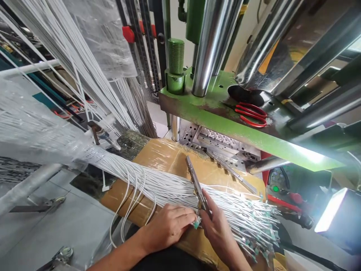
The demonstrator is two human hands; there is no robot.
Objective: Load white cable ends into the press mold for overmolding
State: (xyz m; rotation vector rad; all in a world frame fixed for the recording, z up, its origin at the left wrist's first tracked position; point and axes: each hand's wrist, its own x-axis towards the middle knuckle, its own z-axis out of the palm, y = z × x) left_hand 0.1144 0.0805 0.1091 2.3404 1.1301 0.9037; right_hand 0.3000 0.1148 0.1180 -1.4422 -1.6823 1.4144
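Note:
A thick bundle of white cables [169, 188] lies across a tape-wrapped cardboard pad [166, 158], its ends tipped with small green connectors [259, 241]. My left hand [169, 226] rests on the bundle, fingers curled, pinching one green-tipped cable end [196, 224]. My right hand [217, 226] grips a long narrow metal fixture bar [196, 184] that lies slanted over the cables. The two hands meet at the bar's near end.
A green press platen [225, 120] with chrome columns [211, 45] hangs over a metal mould plate [225, 146]. Red-handled scissors [252, 114] lie on the platen. More white cables [70, 60] hang at left. A bright lamp [331, 210] and a green-lit control [275, 188] sit at right.

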